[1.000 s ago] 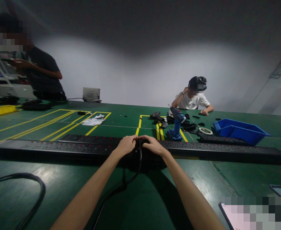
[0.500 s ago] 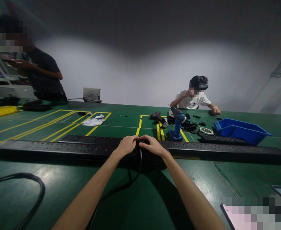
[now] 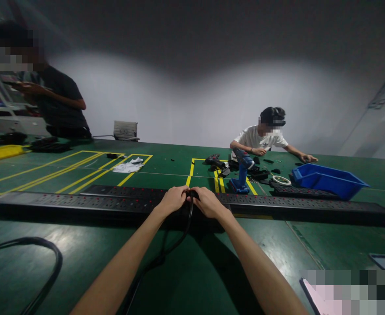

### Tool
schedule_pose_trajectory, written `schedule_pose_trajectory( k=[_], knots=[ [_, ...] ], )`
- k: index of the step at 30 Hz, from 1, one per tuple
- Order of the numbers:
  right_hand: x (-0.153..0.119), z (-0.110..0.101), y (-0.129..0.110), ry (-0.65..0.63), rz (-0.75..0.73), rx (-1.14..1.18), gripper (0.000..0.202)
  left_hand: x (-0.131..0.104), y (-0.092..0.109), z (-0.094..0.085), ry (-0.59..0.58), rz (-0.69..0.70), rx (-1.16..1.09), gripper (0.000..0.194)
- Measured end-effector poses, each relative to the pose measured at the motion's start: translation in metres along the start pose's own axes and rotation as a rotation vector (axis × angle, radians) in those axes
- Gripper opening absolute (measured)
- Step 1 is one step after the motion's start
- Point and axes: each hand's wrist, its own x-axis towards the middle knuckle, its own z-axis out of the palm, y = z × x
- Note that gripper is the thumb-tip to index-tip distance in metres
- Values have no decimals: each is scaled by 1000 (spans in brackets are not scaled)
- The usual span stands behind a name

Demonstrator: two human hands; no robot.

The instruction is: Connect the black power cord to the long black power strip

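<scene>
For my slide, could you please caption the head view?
Two bare hands grip a thin black cable above long black socket strips on a green table.

The left hand (image 3: 173, 199) and the right hand (image 3: 207, 202) are covering the middle of the long black socket strip (image 3: 97, 202) and the upper end of the black cable (image 3: 190, 218); their fingertips are possibly gripping it, but shadow is obscuring this. Toward the counter's (image 3: 166, 175) near edge, the cable is running out of view. Near its right corner, pixel blocks are masking most of 1 pink item (image 3: 313, 294). Small dark parts (image 3: 260, 174) toward the far edge are blurring together.
</scene>
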Motion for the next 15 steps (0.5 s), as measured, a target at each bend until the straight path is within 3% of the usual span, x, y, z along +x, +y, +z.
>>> schedule_pose_trajectory(
  k=[6,11,15],
  knots=[
    [4,1,13,-12,68,186,42,1,-2,1,7,-1,-8,29],
    [10,6,23,7,116,426,30,1,-2,2,9,5,-19,31],
    [13,7,22,28,109,464,31,1,-2,2,-3,-2,-32,32]
  ],
)
